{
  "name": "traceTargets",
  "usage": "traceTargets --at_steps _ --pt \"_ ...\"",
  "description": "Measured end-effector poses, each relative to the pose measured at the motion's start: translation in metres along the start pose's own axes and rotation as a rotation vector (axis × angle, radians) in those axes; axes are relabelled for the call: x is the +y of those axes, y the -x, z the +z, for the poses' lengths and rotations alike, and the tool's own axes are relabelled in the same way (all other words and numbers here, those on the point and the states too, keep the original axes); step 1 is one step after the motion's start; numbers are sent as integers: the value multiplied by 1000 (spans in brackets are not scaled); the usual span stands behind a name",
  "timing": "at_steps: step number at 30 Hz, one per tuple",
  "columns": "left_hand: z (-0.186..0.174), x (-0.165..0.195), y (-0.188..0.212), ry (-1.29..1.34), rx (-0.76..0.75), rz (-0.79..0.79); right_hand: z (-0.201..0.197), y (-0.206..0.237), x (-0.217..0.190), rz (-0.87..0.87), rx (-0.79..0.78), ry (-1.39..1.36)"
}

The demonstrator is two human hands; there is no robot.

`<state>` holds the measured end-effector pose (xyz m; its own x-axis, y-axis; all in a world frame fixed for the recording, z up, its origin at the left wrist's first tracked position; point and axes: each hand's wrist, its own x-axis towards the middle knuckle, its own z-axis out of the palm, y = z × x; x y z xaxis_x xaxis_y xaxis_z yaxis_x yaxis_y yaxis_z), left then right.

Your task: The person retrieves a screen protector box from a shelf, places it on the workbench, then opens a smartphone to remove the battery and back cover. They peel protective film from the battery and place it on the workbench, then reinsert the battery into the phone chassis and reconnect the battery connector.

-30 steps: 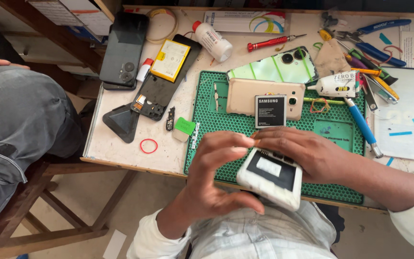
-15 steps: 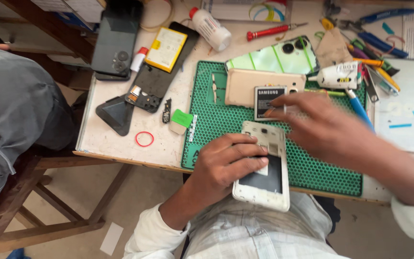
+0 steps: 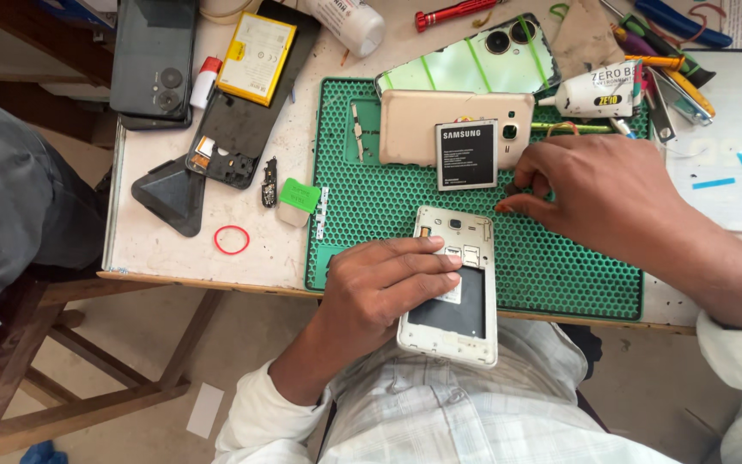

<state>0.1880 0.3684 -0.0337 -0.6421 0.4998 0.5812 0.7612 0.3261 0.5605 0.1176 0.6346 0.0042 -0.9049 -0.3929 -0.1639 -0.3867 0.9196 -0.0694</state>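
Open white phone, back cover off, lies face down w/ its lower half hanging past the near edge of the green mat and the table edge, over the person's lap; the battery bay is empty and dark. Left hand lies across the phone's left side, fingers together and flat, pressing on it near the card slots, thumb underneath/out of sight. Right hand is just beside the phone's top right corner, resting on the mat; thumb and forefinger are pinched together at the tips, other fingers curled. Whether sth tiny sits in that pinch can't be told.

Just above the phone on the mat: a black battery, lying partly on a gold back cover. Behind that, a pale green phone back w/ two camera rings. Right of it a white glue tube and a clutter of screwdrivers and tweezers.

Left of the mat, on the bare white table: small green pick, red rubber band, black triangular piece, an opened black phone frame w/ a yellow battery on it, and a dark phone. A person in grey sits at far left.
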Motion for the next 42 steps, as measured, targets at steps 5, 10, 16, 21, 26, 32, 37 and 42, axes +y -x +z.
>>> traceTargets --at_steps 5,10,16,21,26,32,37,42 --pt "-2 -1 6 -24 -29 17 3 3 2 -2 13 -42" --pt "0 -3 9 -8 -1 -25 6 6 3 -93 150 -38" --pt "8 -6 8 108 65 -61 3 8 1 -115 15 -584" --pt "13 -6 11 187 104 -167 5 13 2 -202 -16 -933" --pt "20 -7 10 292 136 -205 13 14 0 -229 -95 -1107" --pt "20 -7 4 292 75 -263 17 15 -1 -152 -135 -1219" --pt "19 -7 0 361 41 -326 17 16 0 -114 -162 -1283" --pt "20 -8 1 347 33 -334 22 16 3 -110 -161 -1417"
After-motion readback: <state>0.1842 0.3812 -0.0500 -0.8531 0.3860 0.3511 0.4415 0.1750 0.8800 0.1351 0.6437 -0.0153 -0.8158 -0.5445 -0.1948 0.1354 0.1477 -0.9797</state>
